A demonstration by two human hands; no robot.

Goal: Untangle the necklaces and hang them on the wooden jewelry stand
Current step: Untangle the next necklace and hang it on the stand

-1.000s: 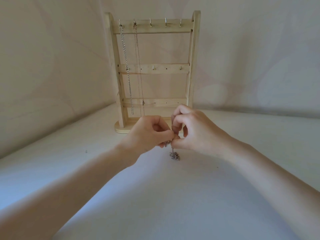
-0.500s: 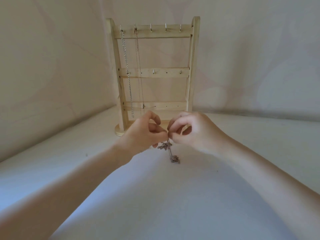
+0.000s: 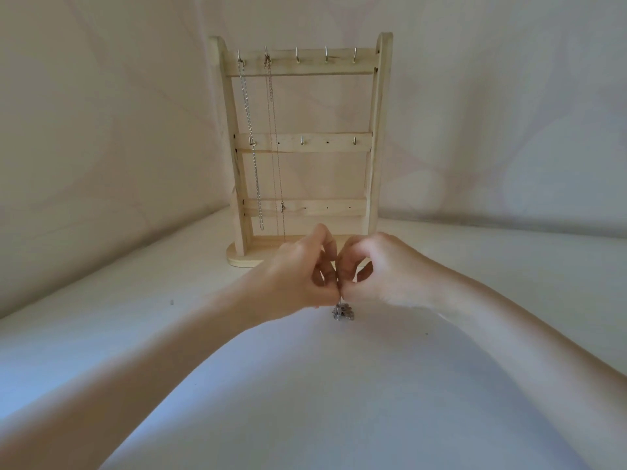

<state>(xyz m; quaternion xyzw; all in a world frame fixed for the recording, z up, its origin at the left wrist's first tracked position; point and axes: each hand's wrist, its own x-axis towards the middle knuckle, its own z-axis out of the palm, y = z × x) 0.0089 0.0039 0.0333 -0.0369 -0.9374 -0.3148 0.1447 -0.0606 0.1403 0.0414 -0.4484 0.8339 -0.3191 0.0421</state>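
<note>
The left hand (image 3: 298, 276) and right hand (image 3: 383, 269) are brought together over the middle of the white worktop (image 3: 305, 401), fingertips touching. A small tangled clump of silver chain (image 3: 342, 312) is pinched between them: both thumbs and forefingers are curled onto its upper end, while the rest hangs just below the fingers (whether it touches the surface cannot be told). The remaining fingers of both hands are curled inward.

Behind the hands, toward the far edge of the worktop, the wooden jewelry stand (image 3: 376, 147) is set upright on its base, close to the pale backdrop. Three crossbars are seen, the upper two fitted with small metal hooks.

Two necklaces are hung from the top bar at its left end. A heavier silver link chain (image 3: 251, 140) is draped from the first hook and reaches past the lowest bar. A finer chain (image 3: 273, 130) is hung from the second hook beside it, running down almost to the base.

Both forearms enter from the near corners.
</note>
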